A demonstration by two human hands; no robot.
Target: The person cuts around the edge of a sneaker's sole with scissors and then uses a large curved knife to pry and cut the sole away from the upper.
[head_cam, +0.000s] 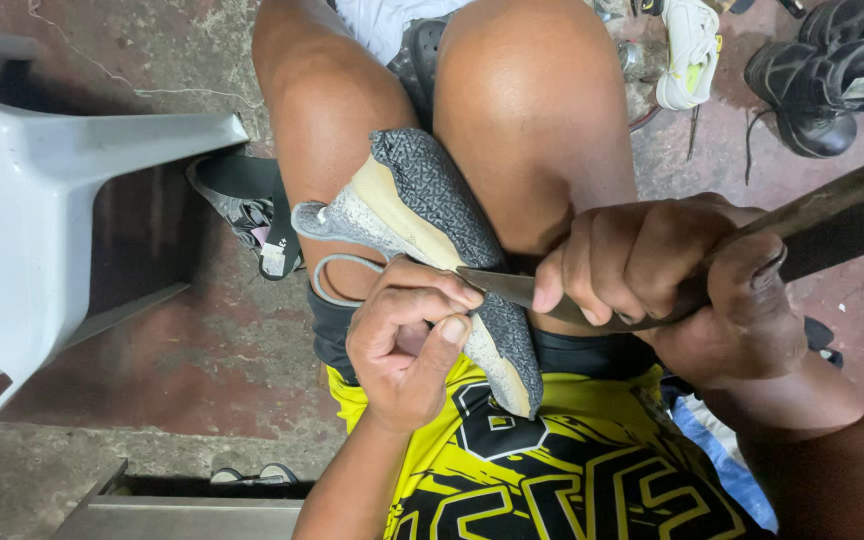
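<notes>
One shoe (432, 215) — one knife (512, 288) — two hands.

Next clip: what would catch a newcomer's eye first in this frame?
At centre, a grey knit shoe with a cream sole is wedged between the person's knees. The right hand grips a long tool with a wooden handle, its blade tip at the shoe's sole edge, beside the left hand closed in a fist against the shoe. A white plastic chair fills the left side, and black shoes lie top right.

Yellow-and-black printed jersey (552, 480), black shorts (337, 330), bare knees.
</notes>
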